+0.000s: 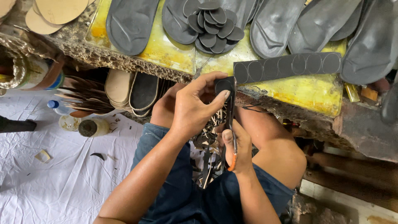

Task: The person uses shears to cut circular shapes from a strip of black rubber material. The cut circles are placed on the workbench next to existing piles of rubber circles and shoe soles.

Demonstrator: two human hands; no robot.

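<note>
My left hand (195,105) pinches a small dark rubber piece (223,86) between thumb and fingers, just below the bench edge. My right hand (237,145) grips scissors with orange handles (231,124), their blades pointing up at the piece. Offcut scraps (209,143) hang and pile on my lap between my knees. A dark strip marked with round outlines (288,66) lies on the yellow bench top (174,52). A heap of cut oval pads (213,23) sits on a dark insole further back.
Several dark insoles (130,23) lie across the bench. Tan insoles (54,12) are at the top left. Under the bench stand stacked soles (132,91), a blue-capped bottle (58,107) and a small jar (93,127) on a white floor sheet (54,182).
</note>
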